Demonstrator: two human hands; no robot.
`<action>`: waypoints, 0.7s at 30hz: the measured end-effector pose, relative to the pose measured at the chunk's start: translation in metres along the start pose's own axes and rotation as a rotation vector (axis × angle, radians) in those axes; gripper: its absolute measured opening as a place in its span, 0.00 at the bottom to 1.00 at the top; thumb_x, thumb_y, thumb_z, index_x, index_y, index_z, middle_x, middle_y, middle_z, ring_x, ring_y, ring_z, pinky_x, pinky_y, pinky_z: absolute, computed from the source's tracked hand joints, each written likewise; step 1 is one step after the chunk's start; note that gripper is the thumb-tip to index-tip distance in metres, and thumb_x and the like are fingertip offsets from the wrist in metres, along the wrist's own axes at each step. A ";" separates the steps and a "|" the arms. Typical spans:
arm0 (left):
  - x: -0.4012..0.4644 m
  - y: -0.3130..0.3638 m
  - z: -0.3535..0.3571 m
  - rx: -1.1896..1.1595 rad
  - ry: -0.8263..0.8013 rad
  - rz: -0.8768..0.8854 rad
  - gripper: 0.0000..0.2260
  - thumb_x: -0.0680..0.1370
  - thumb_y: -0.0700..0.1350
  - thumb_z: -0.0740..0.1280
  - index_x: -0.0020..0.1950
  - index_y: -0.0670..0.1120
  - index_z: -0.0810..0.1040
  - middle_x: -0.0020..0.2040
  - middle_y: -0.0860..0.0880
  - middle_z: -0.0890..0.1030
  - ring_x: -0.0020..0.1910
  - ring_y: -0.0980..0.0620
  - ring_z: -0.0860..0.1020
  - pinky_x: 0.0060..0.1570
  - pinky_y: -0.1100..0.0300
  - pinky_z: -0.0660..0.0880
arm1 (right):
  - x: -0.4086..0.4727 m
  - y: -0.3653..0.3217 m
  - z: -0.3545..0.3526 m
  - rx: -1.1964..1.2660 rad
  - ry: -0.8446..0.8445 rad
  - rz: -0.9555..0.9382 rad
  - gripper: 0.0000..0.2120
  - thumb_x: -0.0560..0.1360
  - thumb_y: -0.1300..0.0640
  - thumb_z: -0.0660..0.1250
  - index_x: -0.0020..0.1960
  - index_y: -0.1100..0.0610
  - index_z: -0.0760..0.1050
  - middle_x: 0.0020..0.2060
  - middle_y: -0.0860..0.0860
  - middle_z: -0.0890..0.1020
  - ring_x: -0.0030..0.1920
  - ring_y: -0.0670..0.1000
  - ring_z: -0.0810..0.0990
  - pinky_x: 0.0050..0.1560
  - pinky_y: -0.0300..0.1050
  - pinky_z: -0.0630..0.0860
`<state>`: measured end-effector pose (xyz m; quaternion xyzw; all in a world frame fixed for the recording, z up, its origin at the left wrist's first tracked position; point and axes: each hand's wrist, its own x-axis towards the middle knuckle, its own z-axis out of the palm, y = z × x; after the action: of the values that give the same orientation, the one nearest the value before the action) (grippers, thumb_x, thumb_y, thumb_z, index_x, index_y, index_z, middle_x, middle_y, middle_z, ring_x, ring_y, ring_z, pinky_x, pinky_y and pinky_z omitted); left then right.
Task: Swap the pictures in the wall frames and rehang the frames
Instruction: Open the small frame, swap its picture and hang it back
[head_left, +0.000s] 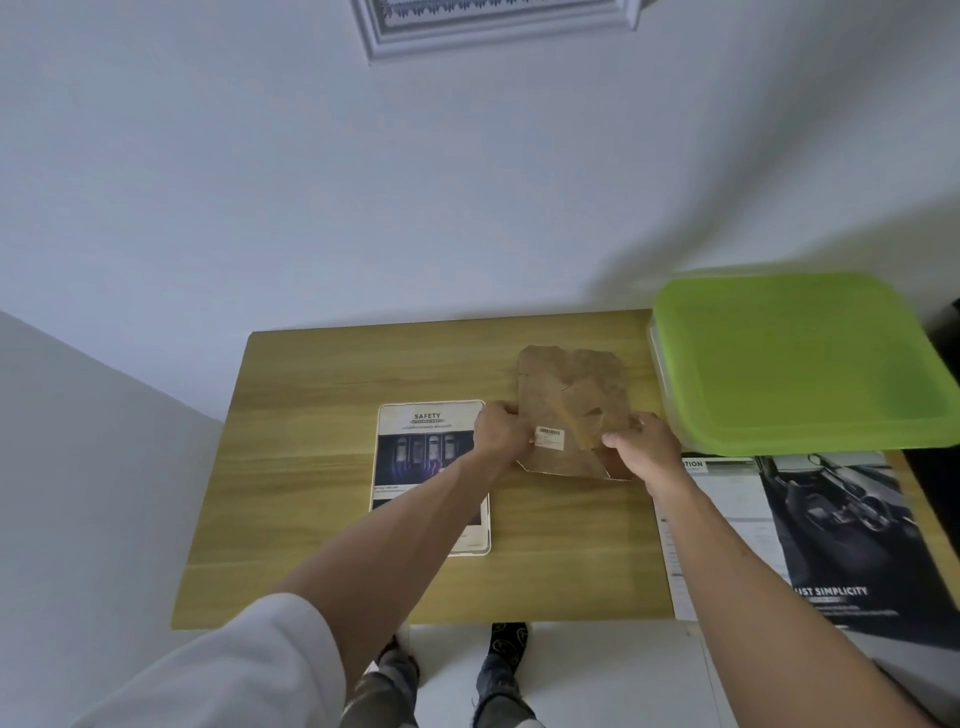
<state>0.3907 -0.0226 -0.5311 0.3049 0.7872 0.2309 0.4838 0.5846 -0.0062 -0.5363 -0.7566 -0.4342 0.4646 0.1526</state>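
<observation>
Head view: left hand (500, 430) and right hand (643, 442) each grip barcode-stickered brown frame back (571, 400); "SAFETY" picture (427, 447) beside it.

Brown backing board (571, 395); lime-green lid (795, 364); yellowish wood-grain table (332, 415).

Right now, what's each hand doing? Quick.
Left hand: grips the left edge of the brown frame backing.
Right hand: pinches its lower right part.
</observation>
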 end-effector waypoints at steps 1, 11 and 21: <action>-0.001 0.001 -0.004 -0.003 0.014 0.031 0.16 0.70 0.36 0.69 0.58 0.44 0.79 0.54 0.44 0.83 0.53 0.45 0.81 0.55 0.50 0.79 | -0.002 -0.001 0.000 0.016 -0.016 -0.002 0.16 0.71 0.60 0.73 0.58 0.56 0.76 0.55 0.53 0.82 0.52 0.53 0.77 0.54 0.48 0.74; -0.016 -0.044 -0.086 0.015 0.119 0.133 0.14 0.73 0.40 0.68 0.59 0.45 0.80 0.48 0.46 0.83 0.47 0.46 0.82 0.46 0.49 0.82 | -0.036 -0.007 0.054 0.117 -0.187 -0.082 0.29 0.65 0.60 0.79 0.64 0.52 0.73 0.52 0.49 0.83 0.52 0.51 0.83 0.60 0.56 0.79; -0.030 -0.134 -0.151 0.012 0.166 0.060 0.17 0.69 0.38 0.71 0.58 0.45 0.81 0.44 0.48 0.83 0.44 0.48 0.82 0.43 0.55 0.79 | -0.102 -0.007 0.131 0.035 -0.220 -0.171 0.26 0.70 0.63 0.77 0.64 0.54 0.72 0.48 0.46 0.79 0.45 0.44 0.78 0.43 0.35 0.71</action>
<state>0.2307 -0.1485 -0.5367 0.3109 0.8164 0.2650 0.4081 0.4522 -0.1063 -0.5422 -0.6587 -0.5028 0.5374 0.1564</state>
